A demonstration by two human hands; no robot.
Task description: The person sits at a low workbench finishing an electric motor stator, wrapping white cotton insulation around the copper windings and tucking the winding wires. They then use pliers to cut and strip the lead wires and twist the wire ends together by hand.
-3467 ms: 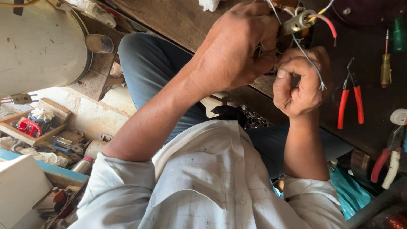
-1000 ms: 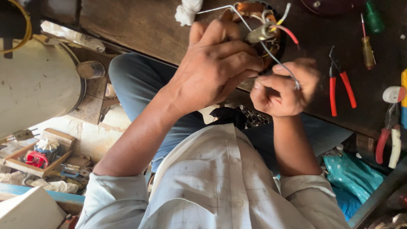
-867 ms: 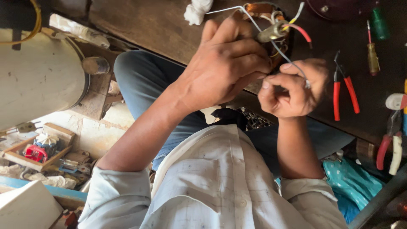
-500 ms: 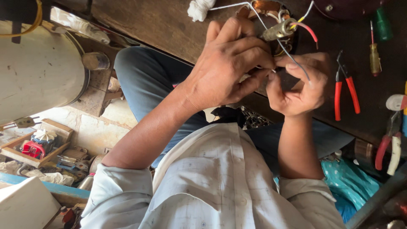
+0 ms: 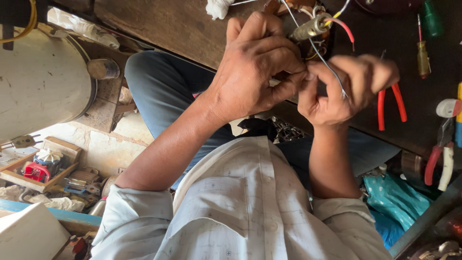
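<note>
In the upper centre of the frame, the left hand and right hand were closed, pinching a thin grey wire between them, just below a small metal part.

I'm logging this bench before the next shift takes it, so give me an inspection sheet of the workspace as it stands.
Surface: dark worn wooden bench, scuffed.
Job's things: thin grey wire pinched between both hands; it runs up to a small metal part with coloured leads.
Clutter: red-handled pliers, screwdriver, red-and-white pliers, white rag.
Grippers: left hand closed over the wire; right hand fisted on it.
Cables: red lead and yellow lead loose at the part; yellow cable on the drum.
Surroundings: large pale metal drum, wooden tray of small parts, blue plastic bag.
</note>
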